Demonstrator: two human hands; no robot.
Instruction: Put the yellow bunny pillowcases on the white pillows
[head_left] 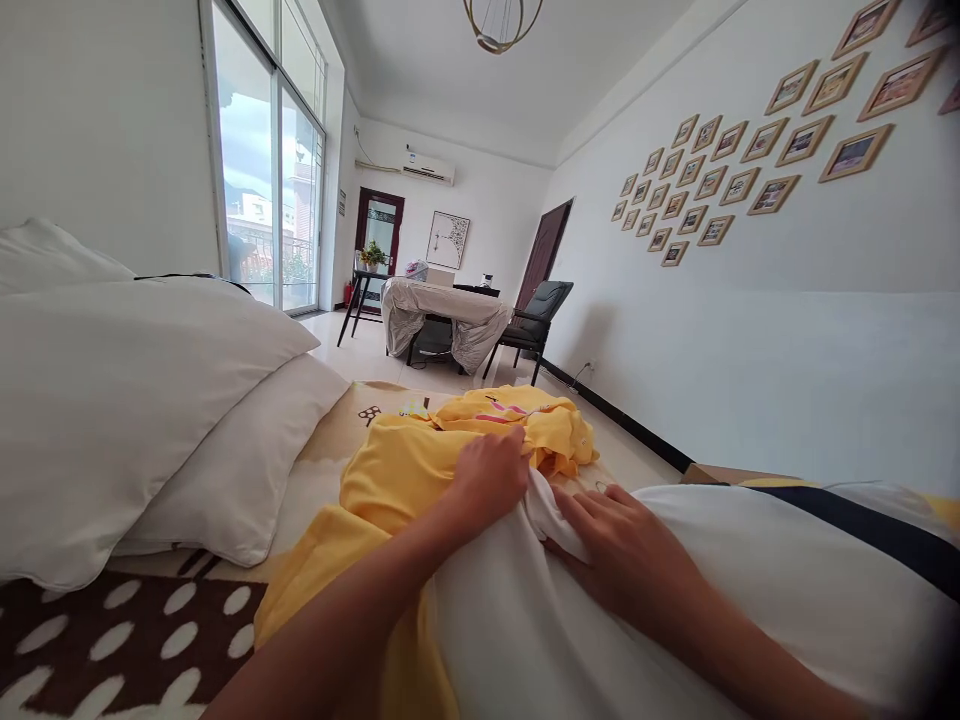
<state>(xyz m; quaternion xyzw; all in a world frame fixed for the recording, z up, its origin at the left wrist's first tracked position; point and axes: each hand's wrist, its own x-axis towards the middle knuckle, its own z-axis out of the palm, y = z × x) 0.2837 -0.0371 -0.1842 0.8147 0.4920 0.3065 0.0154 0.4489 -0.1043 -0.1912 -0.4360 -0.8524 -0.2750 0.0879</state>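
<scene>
A bunched yellow cloth (405,465) with a small pink print lies in front of me. White fabric (502,610) spreads beside it, between my forearms. My left hand (491,475) is closed at the border of the yellow cloth and the white fabric, its fingertips curled out of sight. Just to the right, my right hand (619,545) pinches a gathered fold of the white fabric, thumb below and fingers on top. The two hands are apart, with the fold running between them. What lies inside the fabric is hidden.
White pillows (202,390) are stacked at the left on a brown, white-spotted blanket (135,640). More white bedding with a dark band (847,510) lies at the right. Beyond the bed stand a covered table (450,300) and a black chair (541,315).
</scene>
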